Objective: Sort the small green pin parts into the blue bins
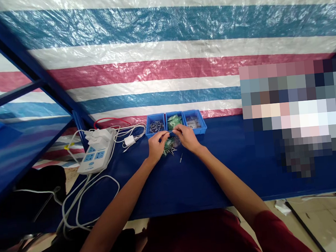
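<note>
1. Three blue bins (200,131) are standing side by side toward the table's back, each already holding something: the left bin (151,135) slim metallic pieces (156,126), the middle bin (174,113) green packets (174,121), the right bin (203,123) clear-looking contents (193,122).
2. Work is seemingly sitting partway: a mixed pile (170,146) is lying outside the bins, on the blue table (173,188), just before the middle one; one slim piece (181,158) is lying apart, nearer the person.
3. The left hand (157,145) and right hand (187,138) are meeting above the pile, fingertips bunched near each other; whether either is gripping anything, I cannot tell.
4. The pile is looking loose and jumbled, showing green bits and pale, slender pieces; the lone piece is lying slantwise, thin and pale.
</note>
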A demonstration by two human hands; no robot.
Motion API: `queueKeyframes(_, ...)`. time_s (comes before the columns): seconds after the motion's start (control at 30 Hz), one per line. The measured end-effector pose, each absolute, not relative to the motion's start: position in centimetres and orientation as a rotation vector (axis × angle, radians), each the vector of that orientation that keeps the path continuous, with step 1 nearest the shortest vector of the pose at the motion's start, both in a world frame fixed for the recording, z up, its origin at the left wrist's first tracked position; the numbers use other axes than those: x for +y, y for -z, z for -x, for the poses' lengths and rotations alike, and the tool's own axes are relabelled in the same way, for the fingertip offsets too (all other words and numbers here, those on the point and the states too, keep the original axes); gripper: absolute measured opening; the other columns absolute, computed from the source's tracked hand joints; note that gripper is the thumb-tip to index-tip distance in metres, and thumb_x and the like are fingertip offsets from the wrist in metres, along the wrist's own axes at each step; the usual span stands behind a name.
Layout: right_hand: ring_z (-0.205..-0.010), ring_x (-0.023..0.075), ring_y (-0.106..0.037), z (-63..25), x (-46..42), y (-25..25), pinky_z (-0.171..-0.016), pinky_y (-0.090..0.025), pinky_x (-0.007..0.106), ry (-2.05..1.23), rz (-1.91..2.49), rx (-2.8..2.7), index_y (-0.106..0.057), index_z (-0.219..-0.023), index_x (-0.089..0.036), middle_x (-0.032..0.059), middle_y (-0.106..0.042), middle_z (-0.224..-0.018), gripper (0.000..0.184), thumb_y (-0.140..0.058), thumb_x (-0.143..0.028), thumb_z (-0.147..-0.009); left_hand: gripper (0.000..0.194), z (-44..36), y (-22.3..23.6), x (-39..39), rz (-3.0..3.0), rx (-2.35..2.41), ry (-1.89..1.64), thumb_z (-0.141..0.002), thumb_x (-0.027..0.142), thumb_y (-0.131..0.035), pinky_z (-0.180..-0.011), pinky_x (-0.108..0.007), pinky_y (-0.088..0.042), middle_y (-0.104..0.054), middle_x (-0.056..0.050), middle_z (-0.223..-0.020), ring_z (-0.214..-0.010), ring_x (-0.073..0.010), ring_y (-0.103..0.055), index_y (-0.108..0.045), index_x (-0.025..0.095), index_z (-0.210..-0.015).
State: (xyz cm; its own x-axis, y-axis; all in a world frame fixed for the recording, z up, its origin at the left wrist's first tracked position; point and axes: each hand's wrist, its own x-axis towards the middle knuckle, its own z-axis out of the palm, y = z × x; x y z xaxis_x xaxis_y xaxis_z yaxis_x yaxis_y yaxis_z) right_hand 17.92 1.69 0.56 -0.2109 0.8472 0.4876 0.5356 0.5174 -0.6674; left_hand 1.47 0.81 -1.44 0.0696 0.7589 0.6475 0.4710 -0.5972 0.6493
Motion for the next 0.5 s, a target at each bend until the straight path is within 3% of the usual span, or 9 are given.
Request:
queueKeyframes(0.23,-0.072,0.0163,-0.056,-18.3,0.3,0.3,-0.069,-0.044,0.027,-0.415,1.004,-1.797,-0.06,-0.082,-0.019,0.0045,-0.063,-0.081,0.018,-0.049,-0.029,-0.092,0.039,-1.5,1.1,0.4,-2.088,1.21,-1.43,-0.093,0.037,-0.049,-0.062,-0.022,-0.047,-0.061,0.0,-0.057,-0.055,-0.0111,-0.058,-0.061,0.016,-0.063)
queueKeyframes(0.5,-0.066,0.0156,-0.055,-18.1,0.0,1.0,-0.064,-0.042,0.026,-0.417,1.122,-1.792,-0.063,-0.077,-0.019,0.0035,-0.063,-0.074,0.025,-0.049,-0.032,-0.092,0.023,-1.9,0.9,0.1,-2.076,1.14,-1.516,-0.088,0.037,-0.06,-0.075,-0.029,-0.054,-0.074,-0.005,-0.093,-0.079,-0.0173,-0.068,-0.072,0.018,-0.091)
